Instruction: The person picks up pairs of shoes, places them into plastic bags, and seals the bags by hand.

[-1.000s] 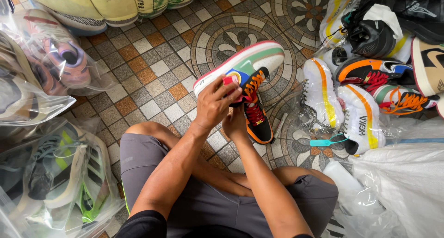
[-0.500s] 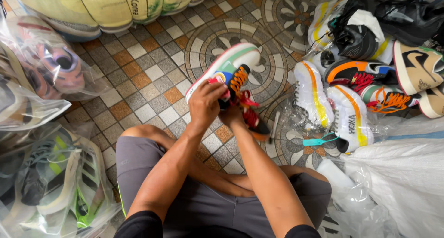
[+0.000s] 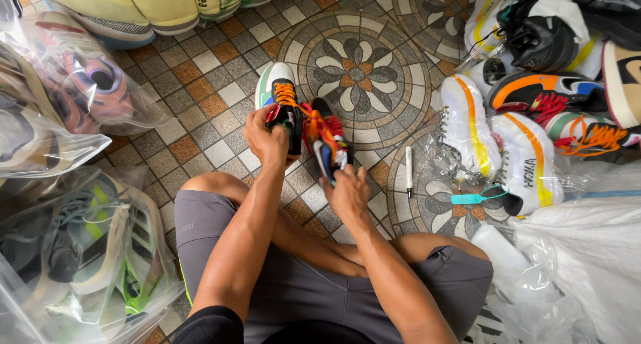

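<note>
Two sneakers [image 3: 304, 123] — left hand [image 3: 267, 138]; right hand [image 3: 346, 194]

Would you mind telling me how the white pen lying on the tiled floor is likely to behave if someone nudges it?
The white pen looks slim and round, lying flat on the tiled floor, so a sideways nudge would probably make it roll. The grout lines may stop it soon. It seems light and stiff, so it should slide or spin easily and is unlikely to bend.

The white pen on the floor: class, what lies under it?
The white pen lies on the patterned floor tiles, with crinkled clear plastic beside it. The tile strip directly beneath is covered.
</note>
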